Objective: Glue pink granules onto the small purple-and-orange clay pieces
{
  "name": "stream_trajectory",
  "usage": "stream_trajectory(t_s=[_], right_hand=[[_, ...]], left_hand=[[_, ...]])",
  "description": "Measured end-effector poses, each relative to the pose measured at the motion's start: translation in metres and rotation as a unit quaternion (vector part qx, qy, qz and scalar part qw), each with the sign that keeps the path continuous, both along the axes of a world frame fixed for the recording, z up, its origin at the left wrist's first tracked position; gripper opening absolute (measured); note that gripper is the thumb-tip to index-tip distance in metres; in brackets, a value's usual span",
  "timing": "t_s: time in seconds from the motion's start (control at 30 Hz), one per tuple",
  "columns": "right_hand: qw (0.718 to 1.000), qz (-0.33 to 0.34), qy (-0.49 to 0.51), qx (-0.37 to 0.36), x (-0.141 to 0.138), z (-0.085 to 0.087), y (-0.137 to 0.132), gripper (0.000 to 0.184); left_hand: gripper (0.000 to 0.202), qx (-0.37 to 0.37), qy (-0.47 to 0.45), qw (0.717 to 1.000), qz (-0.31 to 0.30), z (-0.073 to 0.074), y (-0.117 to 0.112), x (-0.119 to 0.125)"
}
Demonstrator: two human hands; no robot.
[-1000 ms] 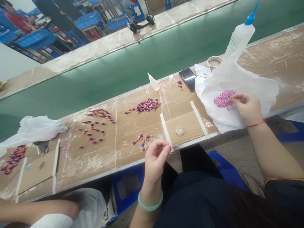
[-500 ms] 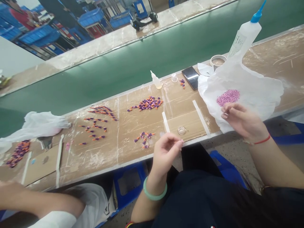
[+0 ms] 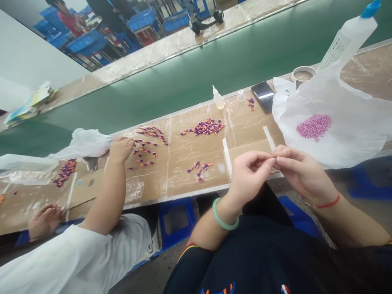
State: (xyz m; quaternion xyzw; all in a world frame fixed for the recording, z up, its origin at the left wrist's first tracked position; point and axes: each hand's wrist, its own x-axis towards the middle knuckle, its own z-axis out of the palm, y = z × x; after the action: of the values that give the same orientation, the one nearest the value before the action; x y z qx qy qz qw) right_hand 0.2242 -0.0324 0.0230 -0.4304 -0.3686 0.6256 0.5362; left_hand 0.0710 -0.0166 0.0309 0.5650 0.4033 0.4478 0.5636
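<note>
My left hand (image 3: pixel 249 173) and my right hand (image 3: pixel 298 171) meet fingertip to fingertip just over the near edge of the cardboard-covered bench (image 3: pixel 183 151). Both pinch something too small to make out between thumb and fingers. A green bangle sits on my left wrist, a red string on my right. Close behind my right hand lies a white plastic sheet (image 3: pixel 343 134) with a small heap of pink beads (image 3: pixel 314 126). A little pile of purple and orange pieces (image 3: pixel 199 169) lies left of my left hand.
A larger purple-orange pile (image 3: pixel 203 127), a small glue bottle (image 3: pixel 218 98), a phone (image 3: pixel 263 96), a tape roll (image 3: pixel 302 74) and a big blue-capped bottle (image 3: pixel 349 37) stand farther back. A co-worker's hand (image 3: pixel 121 149) rests by rows of pieces at left. Green conveyor belt (image 3: pixel 183 77) behind.
My right hand left the pink beads and came down left to meet my left hand, which rose to it. The view swung left; a co-worker's arm reached onto the bench.
</note>
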Motion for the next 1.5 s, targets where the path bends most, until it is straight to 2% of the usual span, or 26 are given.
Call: stream_trajectory(t_s=[0.17, 0.27, 0.37, 0.47, 0.53, 0.73, 0.97, 1.17, 1.27, 1.33, 1.43, 1.5], right_hand=[[0.991, -0.043, -0.102, 0.077, -0.003, -0.001, -0.005, 0.014], [0.983, -0.043, -0.144, 0.102, 0.0, 0.003, -0.006, 0.008], [0.97, -0.003, -0.214, 0.115, 0.007, 0.012, -0.002, 0.006], [0.928, 0.065, -0.328, 0.164, 0.011, 0.022, 0.006, 0.011], [0.905, 0.093, -0.368, 0.191, 0.011, 0.026, 0.009, 0.013], [0.887, 0.135, -0.389, 0.21, 0.006, 0.026, 0.012, 0.013], [0.882, 0.149, -0.394, 0.21, 0.002, 0.027, 0.013, 0.012], [0.894, 0.174, -0.373, 0.179, -0.004, 0.02, 0.014, 0.013], [0.914, 0.192, -0.324, 0.15, -0.008, 0.017, 0.016, 0.013], [0.918, 0.209, -0.303, 0.149, -0.009, 0.017, 0.019, 0.013], [0.889, 0.227, -0.346, 0.197, -0.009, 0.015, 0.03, 0.015], [0.842, 0.238, -0.412, 0.255, -0.008, 0.012, 0.041, 0.017]], left_hand=[[0.012, -0.001, 0.012, 0.999, 0.035, -0.002, -0.001, 0.001], [0.013, -0.02, 0.008, 0.999, 0.027, 0.0, 0.0, -0.001], [0.014, -0.038, 0.009, 0.999, 0.013, 0.002, 0.001, -0.006], [0.014, -0.037, 0.017, 0.999, -0.002, 0.002, 0.002, -0.013], [0.014, -0.045, 0.025, 0.999, -0.007, 0.0, 0.001, -0.017], [0.013, -0.054, 0.029, 0.998, -0.029, -0.002, 0.001, -0.022], [0.013, -0.044, 0.066, 0.996, -0.051, -0.002, 0.004, -0.03], [0.013, -0.064, 0.07, 0.993, -0.065, -0.005, 0.004, -0.036], [0.014, -0.085, 0.03, 0.994, -0.065, -0.009, 0.004, -0.041], [0.018, -0.094, -0.013, 0.994, -0.05, -0.016, 0.005, -0.049], [0.023, -0.114, -0.069, 0.991, 0.007, -0.033, 0.003, -0.066], [0.027, -0.125, -0.087, 0.988, 0.039, -0.046, -0.001, -0.077]])
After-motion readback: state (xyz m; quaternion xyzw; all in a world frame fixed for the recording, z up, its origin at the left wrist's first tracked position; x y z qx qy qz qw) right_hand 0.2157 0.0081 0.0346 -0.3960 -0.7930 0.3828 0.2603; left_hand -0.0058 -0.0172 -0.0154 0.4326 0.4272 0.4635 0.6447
